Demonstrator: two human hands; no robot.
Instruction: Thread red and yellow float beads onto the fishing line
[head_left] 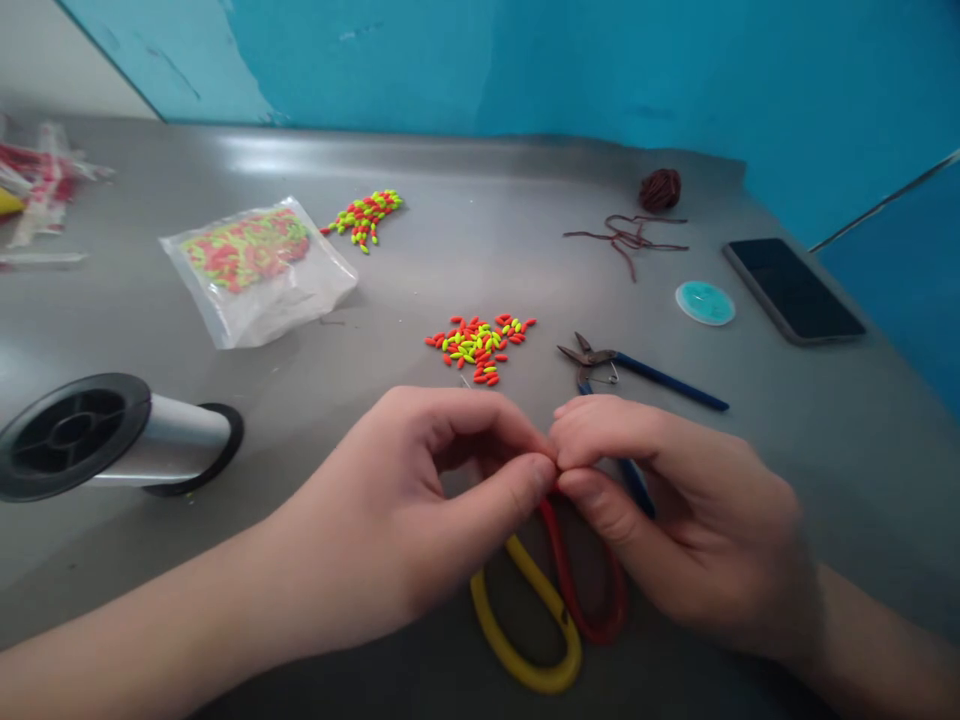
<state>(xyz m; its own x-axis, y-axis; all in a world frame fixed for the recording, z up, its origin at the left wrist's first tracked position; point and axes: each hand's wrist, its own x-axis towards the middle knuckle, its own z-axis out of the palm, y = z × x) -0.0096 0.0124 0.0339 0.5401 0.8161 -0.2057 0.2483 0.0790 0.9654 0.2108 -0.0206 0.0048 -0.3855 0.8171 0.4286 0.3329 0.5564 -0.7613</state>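
Note:
My left hand point(405, 500) and my right hand point(675, 510) meet at the fingertips in the lower middle of the view. Thumbs and forefingers press together, and anything between them is hidden. Under the hands lie a yellow loop handle point(525, 630) and a red loop handle point(592, 590), probably of scissors, with their far end hidden. A pile of small orange and yellow-green oval beads point(480, 347) lies just beyond my left fingers. Blue-handled pliers point(592, 360) lie just beyond my right hand, with one handle running under it.
A steel tabletop point(480, 160) holds a plastic bag of beads point(255, 270), another bead pile point(364, 217), a fishing-line spool point(120, 435), brown cord point(626, 240) with its ball point(660, 190), a teal disc point(705, 303) and a phone point(793, 290). Blue walls border it.

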